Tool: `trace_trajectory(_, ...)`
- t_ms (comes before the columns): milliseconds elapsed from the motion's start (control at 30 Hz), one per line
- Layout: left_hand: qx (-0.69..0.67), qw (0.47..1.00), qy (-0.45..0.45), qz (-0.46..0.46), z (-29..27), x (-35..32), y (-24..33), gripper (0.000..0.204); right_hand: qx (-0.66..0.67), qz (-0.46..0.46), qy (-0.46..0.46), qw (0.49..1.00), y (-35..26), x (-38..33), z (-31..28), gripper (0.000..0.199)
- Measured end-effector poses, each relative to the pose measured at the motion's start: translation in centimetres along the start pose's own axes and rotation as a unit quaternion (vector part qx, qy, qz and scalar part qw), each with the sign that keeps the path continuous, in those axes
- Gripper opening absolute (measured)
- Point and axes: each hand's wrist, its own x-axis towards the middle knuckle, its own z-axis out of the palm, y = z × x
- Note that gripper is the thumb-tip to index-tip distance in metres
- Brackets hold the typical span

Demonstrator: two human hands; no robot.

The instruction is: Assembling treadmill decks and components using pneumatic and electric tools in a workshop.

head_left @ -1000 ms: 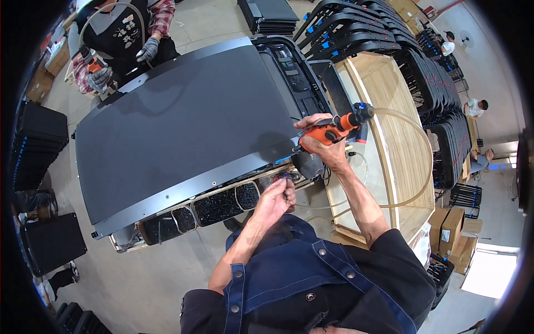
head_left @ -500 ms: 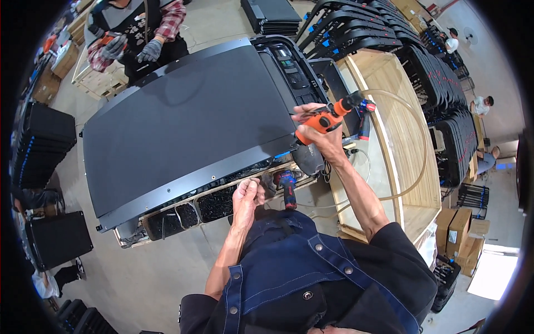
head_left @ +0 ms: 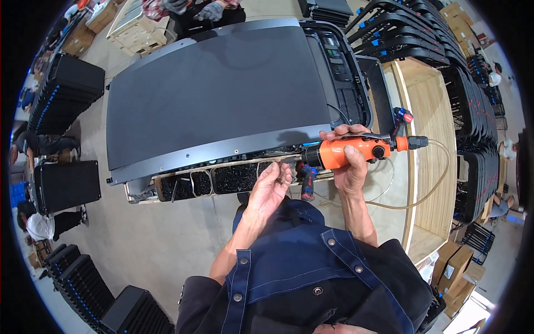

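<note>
Right hand (head_left: 352,171) wrapped round the orange driver (head_left: 335,154), long axis running sideways, nose pointing left at the left hand (head_left: 269,185). Left hand's fingers half-curled by that nose, nearer it than the right; can't tell if they pinch anything. Dark panel (head_left: 222,83) sits just ahead of both.

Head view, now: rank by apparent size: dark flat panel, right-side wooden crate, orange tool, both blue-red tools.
1. Dark flat panel
2. Wooden crate
3. Orange tool
Smallest: left blue-red tool and right blue-red tool, too alike and partly hidden to rank.
</note>
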Motion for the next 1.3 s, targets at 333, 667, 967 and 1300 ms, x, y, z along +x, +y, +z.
trace_trajectory(333,-0.082,0.996,0.004,-0.024,-0.5,-1.1,3.6,0.02,-0.011,-0.022,0.047,0.999,3.0,-1.2,4.7,0.043)
trace_trajectory(667,0.001,1.0,0.004,-0.012,-2.9,-1.2,8.5,0.018,-0.138,-0.075,0.014,0.987,7.7,-3.0,10.9,0.045)
trace_trajectory(967,0.0,0.995,-0.001,-0.104,-5.6,0.6,11.5,0.032,-0.306,-0.063,-0.06,0.948,12.7,-1.1,14.9,0.042)
trace_trajectory(1300,0.204,0.975,0.008,-0.081,-8.4,-6.3,15.0,0.036,-0.346,-0.068,-0.149,0.924,14.1,-0.2,15.1,0.04)
